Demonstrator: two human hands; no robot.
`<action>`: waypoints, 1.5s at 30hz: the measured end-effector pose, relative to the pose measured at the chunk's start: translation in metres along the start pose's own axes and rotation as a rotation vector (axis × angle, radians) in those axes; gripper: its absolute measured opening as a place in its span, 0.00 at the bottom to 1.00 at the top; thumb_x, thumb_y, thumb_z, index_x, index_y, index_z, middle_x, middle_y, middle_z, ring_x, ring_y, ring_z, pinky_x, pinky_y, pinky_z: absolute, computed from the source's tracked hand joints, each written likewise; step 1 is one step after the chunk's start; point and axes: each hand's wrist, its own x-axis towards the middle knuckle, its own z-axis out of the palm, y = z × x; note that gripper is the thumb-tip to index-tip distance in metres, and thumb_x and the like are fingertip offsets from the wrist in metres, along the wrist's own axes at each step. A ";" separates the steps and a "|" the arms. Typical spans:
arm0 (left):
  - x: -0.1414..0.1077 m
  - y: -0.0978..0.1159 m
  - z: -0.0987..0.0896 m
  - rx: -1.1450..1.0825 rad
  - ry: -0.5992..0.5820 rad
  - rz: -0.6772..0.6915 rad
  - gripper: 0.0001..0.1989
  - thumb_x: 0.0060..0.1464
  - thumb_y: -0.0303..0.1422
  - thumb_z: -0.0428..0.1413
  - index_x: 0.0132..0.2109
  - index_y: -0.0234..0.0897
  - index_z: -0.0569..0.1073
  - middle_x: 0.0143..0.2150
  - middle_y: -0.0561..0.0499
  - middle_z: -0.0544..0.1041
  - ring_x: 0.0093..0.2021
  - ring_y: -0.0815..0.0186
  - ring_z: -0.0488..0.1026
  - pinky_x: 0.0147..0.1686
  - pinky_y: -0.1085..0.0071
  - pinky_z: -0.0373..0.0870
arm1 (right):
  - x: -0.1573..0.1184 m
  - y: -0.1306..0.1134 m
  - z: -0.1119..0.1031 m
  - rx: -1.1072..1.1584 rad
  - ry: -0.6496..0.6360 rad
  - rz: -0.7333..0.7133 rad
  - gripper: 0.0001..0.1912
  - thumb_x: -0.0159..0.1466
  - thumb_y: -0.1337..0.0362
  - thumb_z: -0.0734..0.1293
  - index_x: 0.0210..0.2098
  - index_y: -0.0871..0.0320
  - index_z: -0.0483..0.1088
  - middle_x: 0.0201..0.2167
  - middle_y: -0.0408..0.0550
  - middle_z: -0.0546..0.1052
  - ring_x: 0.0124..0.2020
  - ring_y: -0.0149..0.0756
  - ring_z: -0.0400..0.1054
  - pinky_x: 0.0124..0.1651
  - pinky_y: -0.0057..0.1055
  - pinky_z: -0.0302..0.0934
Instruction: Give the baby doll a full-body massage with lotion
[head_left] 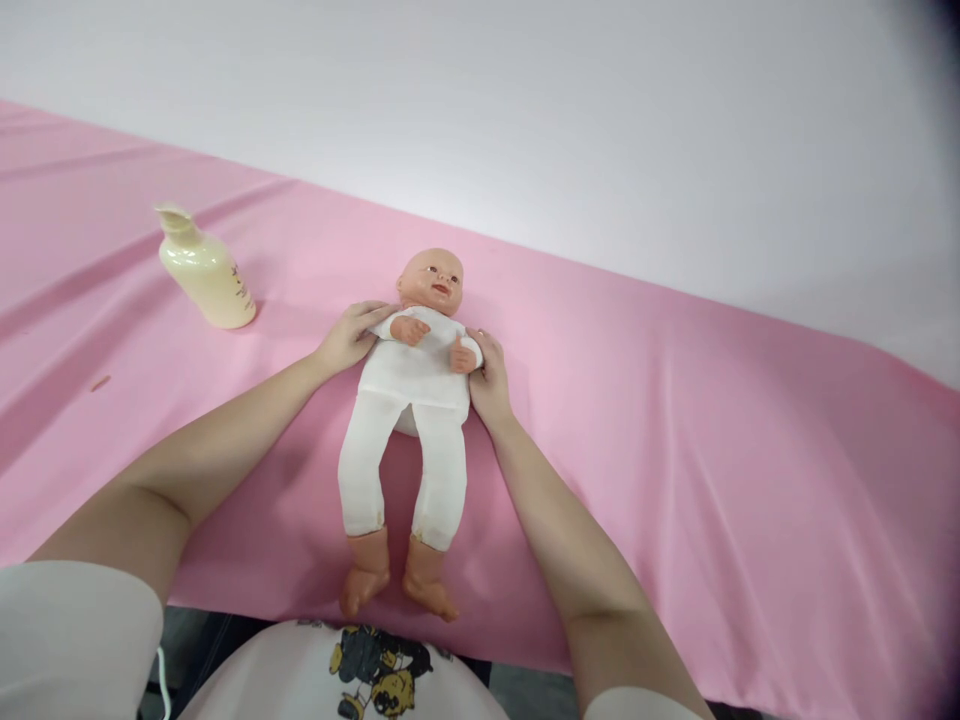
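A baby doll point(412, 370) with a white cloth body and bare vinyl head, hands and feet lies on its back, head away from me and feet toward me. My left hand point(351, 337) is against the doll's shoulder and upper arm on the left, fingers partly tucked at its side. On the other side, my right hand point(491, 380) grips around the doll's arm, with some fingers hidden behind it. Between them, both hands hold the doll by its sides.
A pale yellow pump bottle point(210, 275) stands to the left of the doll. Pink cloth point(600, 400) with folds covers the table, and a small reddish scrap point(100, 383) lies on its left part. Behind rises a white wall point(525, 120).
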 end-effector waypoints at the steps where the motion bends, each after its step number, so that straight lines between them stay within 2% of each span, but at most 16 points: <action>1: 0.000 0.001 0.000 -0.002 0.000 0.002 0.21 0.59 0.34 0.54 0.59 0.40 0.74 0.58 0.42 0.76 0.58 0.55 0.72 0.61 0.55 0.66 | 0.000 0.001 0.000 0.026 0.013 0.032 0.21 0.61 0.62 0.66 0.54 0.51 0.72 0.61 0.49 0.71 0.66 0.40 0.61 0.73 0.48 0.49; 4: -0.001 -0.007 0.002 -0.058 0.074 -0.123 0.25 0.59 0.37 0.56 0.62 0.38 0.69 0.58 0.41 0.75 0.58 0.54 0.72 0.60 0.54 0.67 | 0.002 0.004 0.000 0.187 0.088 0.222 0.19 0.60 0.61 0.67 0.51 0.53 0.72 0.55 0.49 0.76 0.60 0.42 0.67 0.70 0.51 0.54; 6: -0.003 -0.019 0.004 -0.121 0.156 -0.239 0.26 0.59 0.42 0.56 0.61 0.37 0.67 0.54 0.42 0.76 0.54 0.54 0.74 0.56 0.55 0.70 | 0.004 0.007 -0.001 0.317 0.153 0.327 0.16 0.59 0.62 0.67 0.46 0.55 0.73 0.49 0.47 0.79 0.55 0.42 0.72 0.66 0.50 0.59; 9: -0.004 -0.038 0.006 -0.217 0.296 -0.349 0.25 0.61 0.48 0.55 0.57 0.37 0.66 0.48 0.44 0.75 0.50 0.56 0.74 0.53 0.56 0.72 | 0.006 0.011 -0.004 0.475 0.220 0.389 0.12 0.60 0.61 0.67 0.43 0.56 0.73 0.43 0.47 0.81 0.49 0.42 0.75 0.62 0.48 0.65; 12: -0.005 -0.046 0.006 -0.280 0.349 -0.370 0.24 0.62 0.49 0.53 0.57 0.38 0.66 0.49 0.44 0.75 0.50 0.57 0.74 0.53 0.56 0.72 | 0.005 0.010 -0.005 0.491 0.198 0.386 0.14 0.61 0.59 0.66 0.45 0.57 0.73 0.43 0.48 0.81 0.49 0.42 0.75 0.61 0.49 0.65; 15: -0.004 -0.036 0.005 -0.207 0.307 -0.307 0.23 0.61 0.46 0.54 0.57 0.38 0.69 0.49 0.43 0.75 0.50 0.56 0.74 0.53 0.56 0.72 | 0.002 0.005 -0.005 0.298 0.152 0.327 0.16 0.62 0.58 0.66 0.47 0.57 0.74 0.47 0.50 0.80 0.54 0.43 0.72 0.66 0.51 0.60; 18: -0.002 -0.017 0.003 -0.041 0.179 -0.156 0.19 0.58 0.40 0.56 0.55 0.39 0.75 0.51 0.43 0.76 0.53 0.55 0.73 0.55 0.56 0.70 | 0.000 0.002 -0.002 0.113 0.087 0.201 0.19 0.63 0.59 0.65 0.53 0.54 0.73 0.56 0.50 0.76 0.61 0.42 0.66 0.71 0.49 0.54; 21: -0.001 -0.002 0.002 0.034 0.052 -0.010 0.19 0.57 0.34 0.55 0.55 0.42 0.76 0.53 0.44 0.76 0.54 0.56 0.73 0.58 0.57 0.68 | 0.001 0.003 0.000 0.071 0.045 0.105 0.25 0.61 0.62 0.65 0.58 0.51 0.70 0.62 0.49 0.71 0.65 0.40 0.62 0.73 0.45 0.51; 23: 0.000 0.000 0.002 0.036 0.037 -0.005 0.21 0.57 0.32 0.55 0.58 0.42 0.75 0.55 0.44 0.76 0.55 0.56 0.73 0.59 0.56 0.66 | 0.002 0.005 -0.001 0.092 0.055 0.144 0.27 0.59 0.64 0.66 0.59 0.52 0.69 0.62 0.49 0.70 0.66 0.41 0.62 0.73 0.46 0.50; 26: -0.002 -0.010 0.003 -0.036 0.111 -0.139 0.24 0.58 0.35 0.56 0.61 0.38 0.69 0.56 0.43 0.75 0.56 0.55 0.72 0.58 0.55 0.68 | 0.003 0.007 -0.003 0.208 0.102 0.279 0.23 0.58 0.65 0.67 0.53 0.56 0.73 0.56 0.49 0.76 0.61 0.44 0.67 0.71 0.50 0.54; 30: -0.005 -0.038 0.007 -0.196 0.280 -0.357 0.24 0.59 0.42 0.55 0.58 0.35 0.67 0.49 0.43 0.76 0.49 0.56 0.74 0.52 0.57 0.72 | 0.004 0.010 -0.004 0.401 0.195 0.373 0.13 0.57 0.63 0.67 0.42 0.58 0.76 0.43 0.47 0.82 0.51 0.45 0.74 0.65 0.52 0.61; 33: -0.005 -0.049 0.008 -0.267 0.377 -0.430 0.23 0.60 0.44 0.54 0.56 0.35 0.67 0.48 0.43 0.75 0.49 0.55 0.74 0.52 0.56 0.72 | 0.004 0.012 -0.004 0.399 0.208 0.392 0.12 0.58 0.63 0.67 0.41 0.58 0.75 0.42 0.48 0.82 0.50 0.46 0.74 0.65 0.54 0.61; 35: -0.005 -0.045 0.008 -0.254 0.338 -0.390 0.24 0.60 0.45 0.54 0.57 0.35 0.67 0.49 0.42 0.76 0.50 0.55 0.74 0.53 0.55 0.72 | 0.003 0.012 -0.004 0.301 0.164 0.352 0.14 0.60 0.61 0.66 0.44 0.58 0.76 0.46 0.50 0.81 0.53 0.47 0.73 0.66 0.54 0.59; 39: -0.003 -0.018 0.004 -0.046 0.051 -0.110 0.24 0.59 0.41 0.54 0.60 0.36 0.69 0.57 0.40 0.75 0.57 0.52 0.71 0.61 0.52 0.65 | 0.001 0.008 -0.003 0.053 0.052 0.146 0.22 0.64 0.58 0.64 0.57 0.53 0.71 0.60 0.50 0.73 0.65 0.46 0.64 0.72 0.52 0.51; 41: -0.002 -0.006 0.002 0.036 -0.036 -0.026 0.24 0.59 0.38 0.54 0.61 0.38 0.70 0.60 0.40 0.73 0.61 0.51 0.68 0.64 0.51 0.61 | 0.000 0.008 -0.003 0.000 0.017 0.065 0.27 0.63 0.57 0.66 0.61 0.50 0.68 0.64 0.49 0.68 0.67 0.44 0.60 0.74 0.49 0.48; 45: -0.002 -0.007 0.002 -0.052 0.008 -0.089 0.28 0.61 0.38 0.53 0.66 0.37 0.63 0.62 0.40 0.71 0.61 0.52 0.68 0.63 0.53 0.63 | 0.001 0.011 -0.005 0.068 0.021 0.132 0.28 0.62 0.56 0.68 0.61 0.52 0.67 0.63 0.50 0.70 0.67 0.45 0.60 0.73 0.51 0.49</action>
